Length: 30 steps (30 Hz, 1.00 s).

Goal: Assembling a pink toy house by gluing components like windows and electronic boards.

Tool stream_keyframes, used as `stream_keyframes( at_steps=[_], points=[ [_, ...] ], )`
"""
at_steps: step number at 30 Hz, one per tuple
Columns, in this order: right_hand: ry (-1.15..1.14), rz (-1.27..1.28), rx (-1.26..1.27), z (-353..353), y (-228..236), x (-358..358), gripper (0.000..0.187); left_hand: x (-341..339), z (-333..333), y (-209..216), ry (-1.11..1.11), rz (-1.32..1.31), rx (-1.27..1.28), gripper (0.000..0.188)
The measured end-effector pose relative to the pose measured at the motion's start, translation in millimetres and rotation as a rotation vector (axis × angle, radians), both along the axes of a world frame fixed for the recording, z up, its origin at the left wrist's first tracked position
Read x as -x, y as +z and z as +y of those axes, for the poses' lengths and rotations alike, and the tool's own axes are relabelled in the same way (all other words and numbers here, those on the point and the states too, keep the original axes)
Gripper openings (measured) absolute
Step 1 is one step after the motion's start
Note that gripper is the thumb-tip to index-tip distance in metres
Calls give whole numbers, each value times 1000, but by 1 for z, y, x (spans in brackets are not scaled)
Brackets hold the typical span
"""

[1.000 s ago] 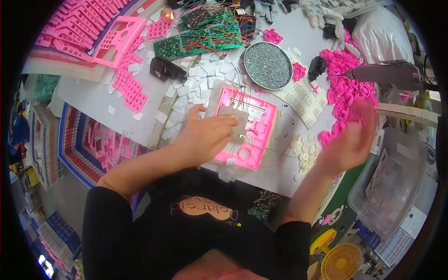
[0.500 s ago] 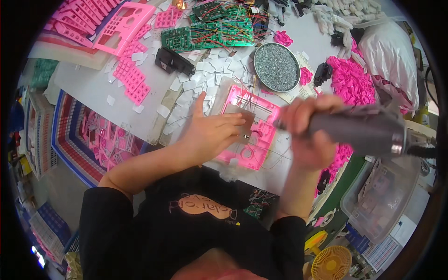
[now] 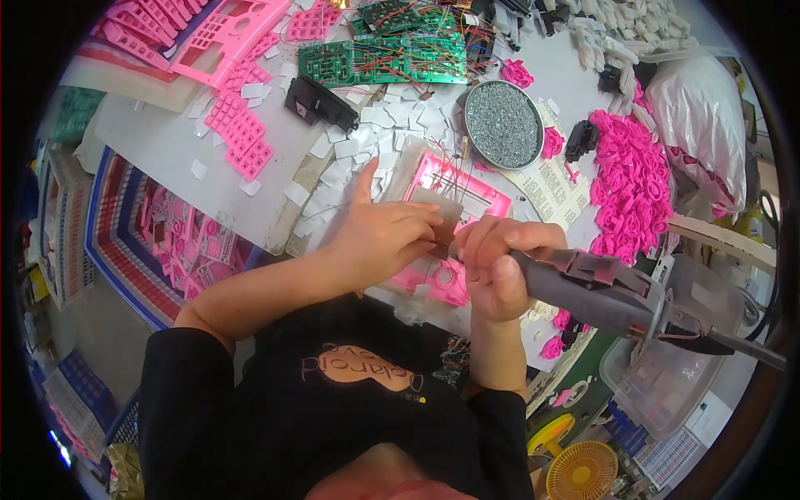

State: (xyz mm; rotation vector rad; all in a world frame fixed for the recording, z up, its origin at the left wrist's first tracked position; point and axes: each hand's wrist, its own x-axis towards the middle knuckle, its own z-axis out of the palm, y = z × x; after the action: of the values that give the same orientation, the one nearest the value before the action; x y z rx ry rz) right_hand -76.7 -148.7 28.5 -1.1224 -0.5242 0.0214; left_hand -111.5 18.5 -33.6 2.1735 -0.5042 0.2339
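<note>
A grey power screwdriver point(image 3: 587, 287) lies across my closed right hand point(image 3: 504, 267), its tip end pointing left at a brown board point(image 3: 446, 237). That board sits over a pink plastic housing point(image 3: 477, 193), with thin wires rising at its far side. My left hand point(image 3: 379, 233) holds the board from the left with bent fingers, while one finger sticks out away from me. The screwdriver's tip and the spot it meets are hidden behind my right fingers. Just beyond the housing stands a round dish of small metal screws point(image 3: 504, 125).
White paper-like pieces point(image 3: 375, 137) are scattered left of the housing. Green circuit boards point(image 3: 392, 54) with wires lie at the back, near a black part point(image 3: 321, 104). Pink rings point(image 3: 629, 187) are heaped at right. A blue-rimmed crate point(image 3: 104, 242) of pink parts stands at lower left.
My right hand has brought the screwdriver left and nearer, from right of the housing to the board. My left hand stays at the board. The whole view has shifted slightly.
</note>
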Motion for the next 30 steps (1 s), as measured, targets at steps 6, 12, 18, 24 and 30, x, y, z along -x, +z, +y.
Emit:
stream_keyframes(
  at_steps=[6,12,18,24,30],
  points=[
    [0,3,1,3,-4,2,27,1,1,-4,-11,-1,2,14],
    [-92,-102,53,-6,-4,-10,26,5,2,1,-17,5,-135,12],
    [-137,-107,95,-5,-15,-21,20,4,-1,5,-55,-47,-225,7],
    [-29,-119,216,-5,-21,-23,21,5,-1,7,-48,-16,-200,5],
    [-99,-48,209,-12,-22,-22,24,0,-2,12,-112,-94,-334,6]
  ],
)
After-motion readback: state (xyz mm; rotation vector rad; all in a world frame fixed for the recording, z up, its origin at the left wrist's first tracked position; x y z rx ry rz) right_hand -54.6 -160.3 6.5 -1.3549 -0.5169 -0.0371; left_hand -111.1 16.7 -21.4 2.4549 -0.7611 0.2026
